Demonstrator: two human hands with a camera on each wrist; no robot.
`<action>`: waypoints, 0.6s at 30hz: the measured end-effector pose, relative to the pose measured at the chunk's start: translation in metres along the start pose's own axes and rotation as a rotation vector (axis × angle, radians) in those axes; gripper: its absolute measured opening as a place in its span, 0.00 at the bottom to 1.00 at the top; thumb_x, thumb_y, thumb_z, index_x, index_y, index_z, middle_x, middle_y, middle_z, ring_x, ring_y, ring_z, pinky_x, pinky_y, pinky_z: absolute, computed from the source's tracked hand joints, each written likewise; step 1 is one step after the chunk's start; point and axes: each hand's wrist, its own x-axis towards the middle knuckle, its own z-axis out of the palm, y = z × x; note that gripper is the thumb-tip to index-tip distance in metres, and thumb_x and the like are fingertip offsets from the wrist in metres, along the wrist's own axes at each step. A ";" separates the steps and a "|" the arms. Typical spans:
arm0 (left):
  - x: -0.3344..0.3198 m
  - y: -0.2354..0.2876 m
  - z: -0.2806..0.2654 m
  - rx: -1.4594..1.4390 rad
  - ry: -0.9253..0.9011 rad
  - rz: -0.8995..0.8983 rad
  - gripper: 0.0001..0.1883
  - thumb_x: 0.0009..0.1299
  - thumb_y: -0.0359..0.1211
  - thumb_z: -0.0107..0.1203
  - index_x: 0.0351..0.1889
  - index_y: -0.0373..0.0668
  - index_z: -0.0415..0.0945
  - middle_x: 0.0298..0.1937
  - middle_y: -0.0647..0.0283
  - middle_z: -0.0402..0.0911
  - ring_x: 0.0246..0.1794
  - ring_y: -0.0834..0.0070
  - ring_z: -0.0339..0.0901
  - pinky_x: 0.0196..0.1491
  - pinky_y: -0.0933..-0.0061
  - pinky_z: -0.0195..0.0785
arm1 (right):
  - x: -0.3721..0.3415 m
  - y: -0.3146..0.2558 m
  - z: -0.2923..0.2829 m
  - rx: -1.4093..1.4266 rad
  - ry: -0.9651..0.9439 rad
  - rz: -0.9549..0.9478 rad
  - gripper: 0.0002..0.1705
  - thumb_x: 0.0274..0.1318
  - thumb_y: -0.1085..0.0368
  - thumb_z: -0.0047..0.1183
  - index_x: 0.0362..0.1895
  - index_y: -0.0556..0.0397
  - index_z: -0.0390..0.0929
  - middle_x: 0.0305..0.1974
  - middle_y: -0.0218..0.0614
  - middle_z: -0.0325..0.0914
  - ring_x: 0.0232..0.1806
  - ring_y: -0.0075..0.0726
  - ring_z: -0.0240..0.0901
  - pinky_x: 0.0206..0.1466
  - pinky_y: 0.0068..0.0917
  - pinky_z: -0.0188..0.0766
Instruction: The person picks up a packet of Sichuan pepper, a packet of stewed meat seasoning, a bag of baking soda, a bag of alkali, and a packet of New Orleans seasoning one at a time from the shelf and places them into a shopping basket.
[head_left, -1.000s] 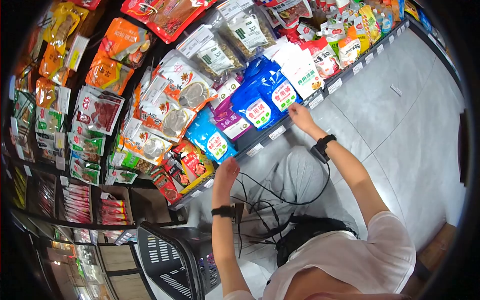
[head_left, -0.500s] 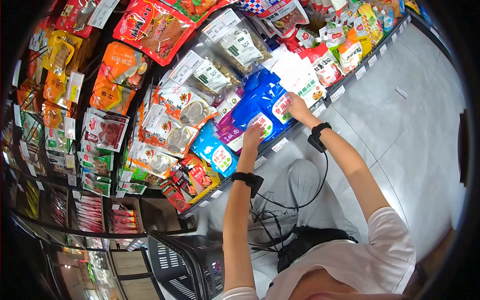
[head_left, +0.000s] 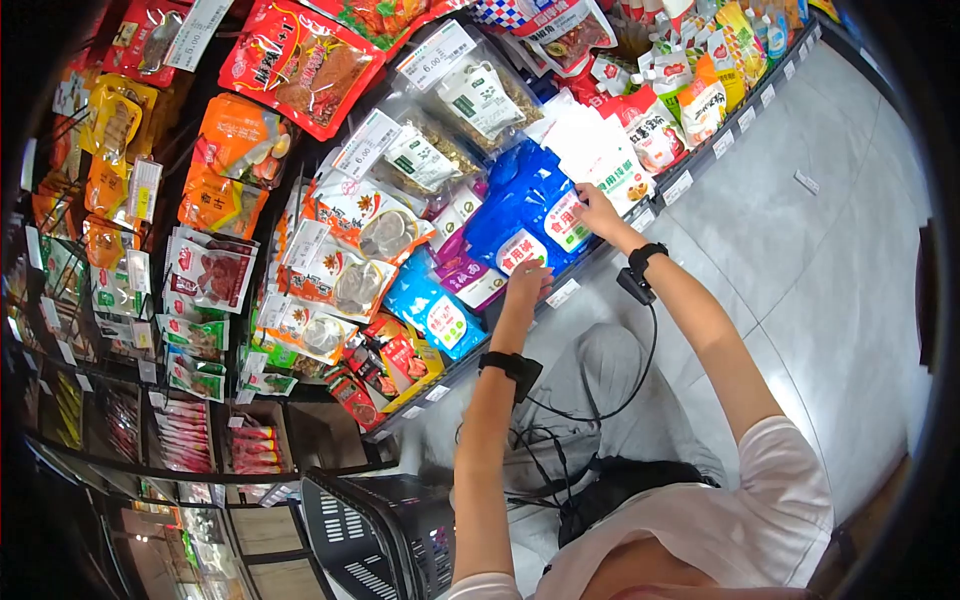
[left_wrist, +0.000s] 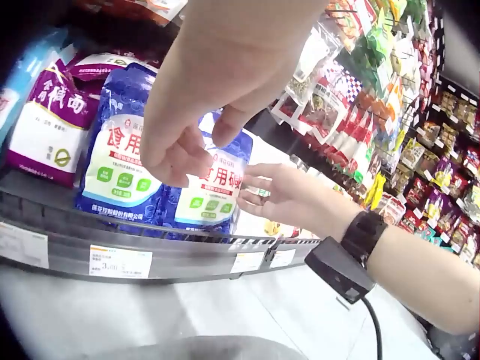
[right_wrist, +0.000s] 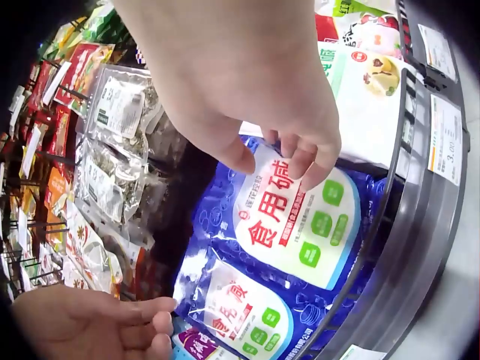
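Two blue bags with white labels stand side by side at the shelf's front edge, the right bag (head_left: 568, 222) and the left bag (head_left: 520, 250). My right hand (head_left: 603, 215) is at the right bag; in the right wrist view its bent fingers (right_wrist: 306, 159) lie over the upper label. My left hand (head_left: 527, 288) is just in front of the left bag, fingers loosely bent; the left wrist view has it (left_wrist: 210, 97) before the blue bags. Whether either hand touches a bag, I cannot tell.
A purple-and-white bag (left_wrist: 54, 124) and a light blue bag (head_left: 440, 312) stand left of the blue ones, white packets (head_left: 610, 160) right. Black shelf rail (left_wrist: 187, 255) with price tags runs along the front. A black basket (head_left: 400, 520) sits lower left; cables hang near the knees.
Both hands have come up to the blue bags, the left moving up and rightward from the light blue bag. Over the last half second the left hand has shifted slightly right and down.
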 end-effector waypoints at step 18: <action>0.003 -0.053 0.007 0.355 0.024 0.048 0.17 0.60 0.35 0.53 0.47 0.43 0.68 0.41 0.65 0.74 0.39 0.78 0.71 0.40 0.75 0.64 | -0.057 0.000 0.021 -0.309 -0.111 -0.318 0.29 0.31 0.69 0.62 0.44 0.58 0.68 0.40 0.49 0.66 0.44 0.52 0.63 0.51 0.36 0.61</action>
